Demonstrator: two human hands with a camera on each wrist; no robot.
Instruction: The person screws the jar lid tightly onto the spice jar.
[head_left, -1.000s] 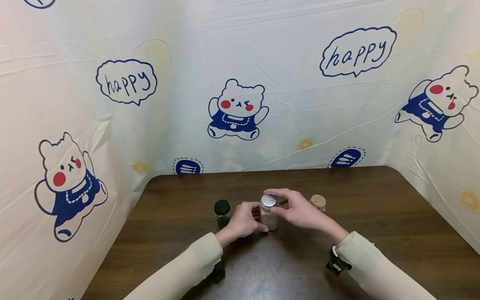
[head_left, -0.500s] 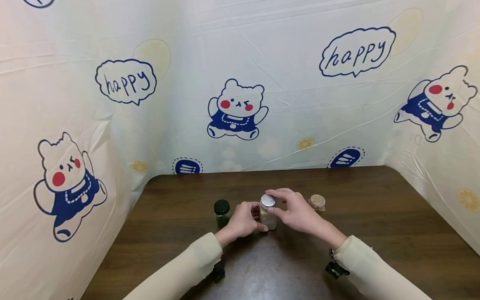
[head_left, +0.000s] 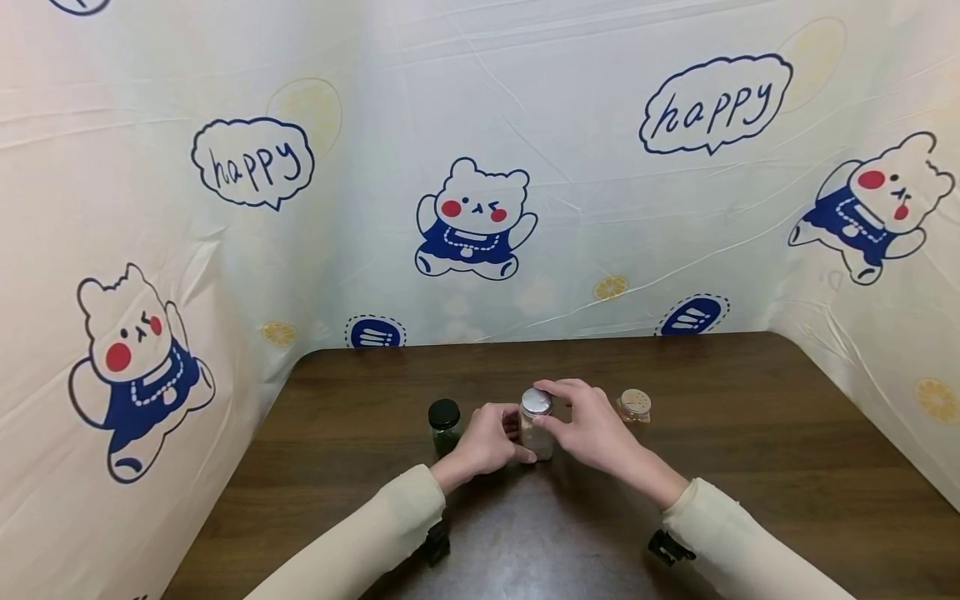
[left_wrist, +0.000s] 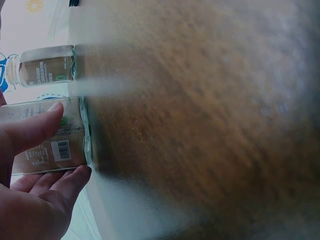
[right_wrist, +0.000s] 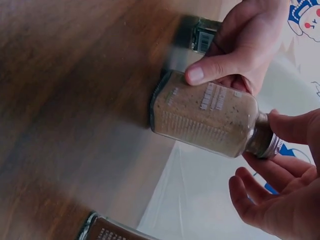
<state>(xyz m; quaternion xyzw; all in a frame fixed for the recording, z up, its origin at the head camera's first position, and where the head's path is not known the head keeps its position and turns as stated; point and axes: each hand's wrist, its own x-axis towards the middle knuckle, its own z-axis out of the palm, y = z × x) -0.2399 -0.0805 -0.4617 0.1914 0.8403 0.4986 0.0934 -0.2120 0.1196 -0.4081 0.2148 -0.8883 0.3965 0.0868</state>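
From the person's own viewpoint, the sleeved left forearm [head_left: 360,529] points toward two o'clock and the sleeved right forearm [head_left: 750,542] toward ten. The left hand [head_left: 486,439] grips low, its left thumb [left_wrist: 37,130] nearly straight, the fingers [left_wrist: 69,185] bent opposite. The right hand [head_left: 596,425] sits higher, pinching, its right thumb [right_wrist: 292,129] facing the forefinger, other fingers [right_wrist: 240,196] loosely bent, wrist angled toward four o'clock.
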